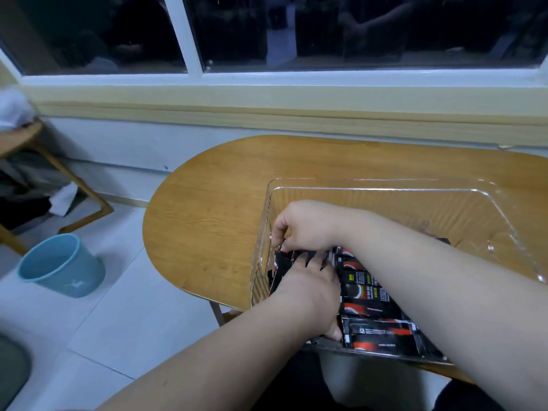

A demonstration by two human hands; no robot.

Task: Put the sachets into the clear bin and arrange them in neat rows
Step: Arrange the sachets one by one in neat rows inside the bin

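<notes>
My right fingers (280,239) pinch a black sachet (281,269) at the clear plastic bin (385,189)'s left wall, left fingers (299,264) pressing flat; squeezing could buckle rows.

Clear rectangular plastic bin (385,188): transparent, glossy, bright glints on rim, fine ribbing on walls. Black-and-red sachets (370,295): thin film, shiny, lightly crinkled. Oval wooden table (207,218): warm brown, visible grain, smooth with low sheen. Round blue plastic bucket (68,271): smooth, matt. Pale floor tiles (124,321): smooth, faint sheen. White window frame (189,40): smooth painted look; dark glass panes (103,31): reflective. Slanted light wooden legs (89,197): plain, matt. Crumpled white cloth (12,105): soft, matt.
</notes>
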